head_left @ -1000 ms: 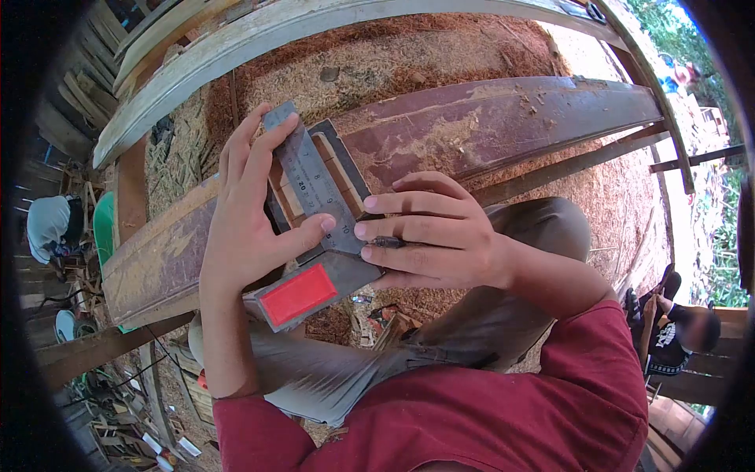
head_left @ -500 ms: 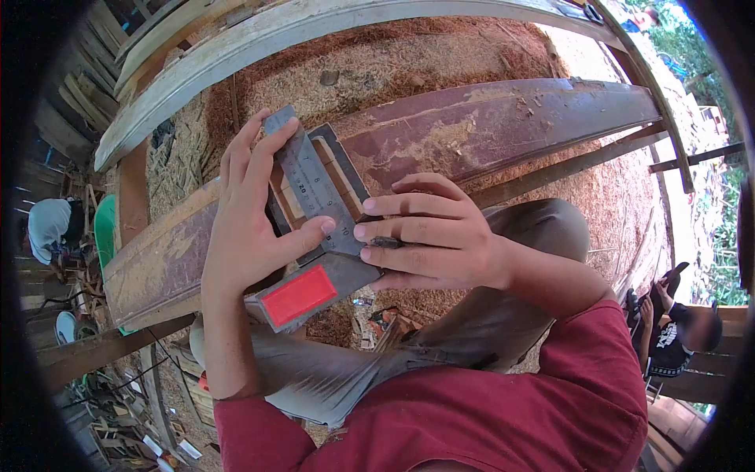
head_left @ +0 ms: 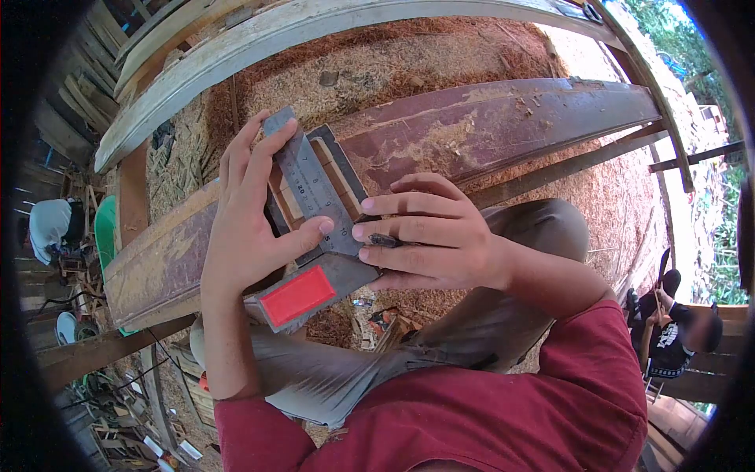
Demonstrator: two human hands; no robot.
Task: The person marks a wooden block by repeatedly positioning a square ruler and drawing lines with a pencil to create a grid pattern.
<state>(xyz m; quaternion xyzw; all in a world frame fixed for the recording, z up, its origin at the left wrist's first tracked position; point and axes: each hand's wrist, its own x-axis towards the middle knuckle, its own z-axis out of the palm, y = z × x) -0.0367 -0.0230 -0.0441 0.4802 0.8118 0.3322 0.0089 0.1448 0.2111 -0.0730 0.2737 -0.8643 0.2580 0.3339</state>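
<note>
A metal try square (head_left: 313,189) with a marked blade and a red panel on its stock lies across a small dark-edged wooden frame (head_left: 350,169). The frame's pale wooden inside shows beside the blade. My left hand (head_left: 255,208) is closed round the square and frame, its thumb pressing on the blade and its fingers over the far end. Between the fingers of my right hand (head_left: 444,236) is a short dark pencil (head_left: 384,241). Those fingertips rest at the frame's near right edge, close to the blade. The pencil's point is hard to make out.
Beneath my hands runs a long reddish-brown board (head_left: 503,130) with sawdust on it. A pale beam (head_left: 259,43) crosses behind it, and wood shavings (head_left: 377,67) cover the ground. A co-worker (head_left: 668,338) is at the right; another person (head_left: 51,224) bends at the left.
The pencil has tipped slightly in my right hand. My left hand and the square stay in place. The co-worker at the right has shifted their arms.
</note>
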